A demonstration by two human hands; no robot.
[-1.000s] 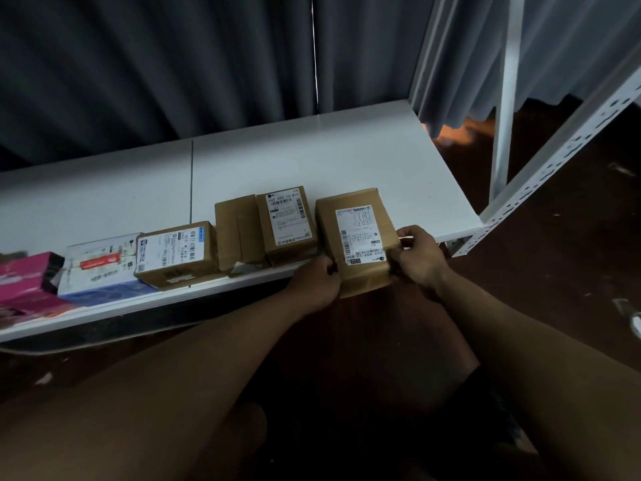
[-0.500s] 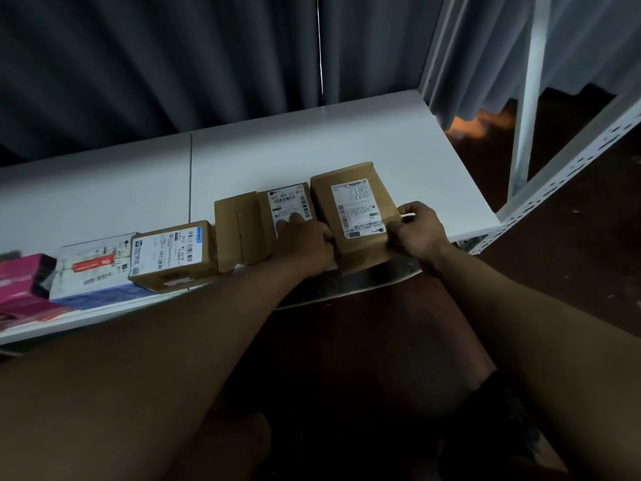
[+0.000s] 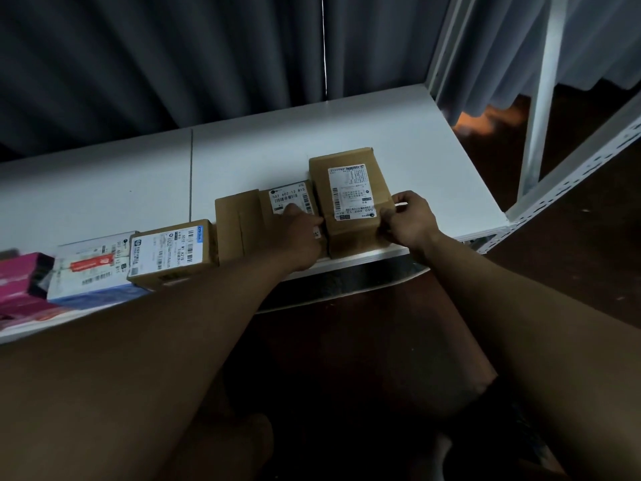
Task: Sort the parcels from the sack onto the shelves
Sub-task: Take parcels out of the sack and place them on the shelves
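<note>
The right hand pinches the near right corner of a matte cardboard parcel on the smooth white shelf. The left hand rests on the smaller labelled box, its fingers partly hidden; whether they grip it is unclear.

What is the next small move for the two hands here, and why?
Probably let go and draw both hands back. The tall brown parcel already stands on the white shelf, snug beside the neighbouring parcel, with the right hand pinching its corner and the left hand steadying the neighbour.
</note>
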